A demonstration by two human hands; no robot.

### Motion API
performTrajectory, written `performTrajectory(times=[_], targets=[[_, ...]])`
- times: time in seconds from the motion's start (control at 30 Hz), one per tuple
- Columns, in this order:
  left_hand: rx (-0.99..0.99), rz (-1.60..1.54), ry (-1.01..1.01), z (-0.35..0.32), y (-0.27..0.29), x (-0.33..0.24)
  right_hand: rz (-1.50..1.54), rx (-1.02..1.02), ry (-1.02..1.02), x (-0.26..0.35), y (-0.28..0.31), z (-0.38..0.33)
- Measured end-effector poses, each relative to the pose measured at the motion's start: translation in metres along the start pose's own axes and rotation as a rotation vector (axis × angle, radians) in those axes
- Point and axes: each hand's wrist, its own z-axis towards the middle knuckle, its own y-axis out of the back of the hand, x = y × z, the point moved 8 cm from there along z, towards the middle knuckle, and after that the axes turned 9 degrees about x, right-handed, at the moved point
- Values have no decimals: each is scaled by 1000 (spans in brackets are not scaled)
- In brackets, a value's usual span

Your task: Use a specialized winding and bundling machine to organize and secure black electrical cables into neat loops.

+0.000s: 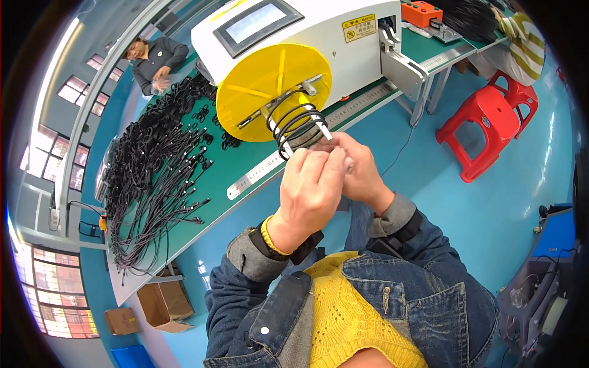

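Observation:
Just in front of the winding machine's yellow disc [245, 92], my two hands are together. Black cable [299, 126] is looped several times around the pale posts [327, 130] that stick out from the disc. My left hand [313, 187] is closed, its fingers pinched beside the near ends of the posts. Against it, my right hand [363, 170] is closed too, partly behind the left fingers. A small pale tip [349, 164] shows between the hands. Whatever the fingers grip is mostly covered by them.
On the green table [215, 211] at left lies a big heap of black cables [159, 178]. A steel ruler [257, 176] runs along the table edge. Red stools [481, 126] stand at right, cardboard boxes [162, 303] lower left. Two other people sit at the far left and far right.

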Motion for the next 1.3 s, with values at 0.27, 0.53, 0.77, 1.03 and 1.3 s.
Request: performTrajectory(times=[0.27, 0.53, 0.77, 1.03, 1.3], targets=[[141, 97, -42, 26, -21, -6, 29, 1, -66, -13, 11, -8], [-20, 234, 98, 16, -2, 22, 224, -38, -272, -24, 18, 17], [-19, 272, 317, 11, 0, 37, -259, 214, -150, 3, 31, 43], [103, 233, 515, 8, -16, 56, -130, 392, -89, -10, 23, 66], [357, 134, 551, 18, -22, 62, 12, 513, -104, -23, 13, 60]])
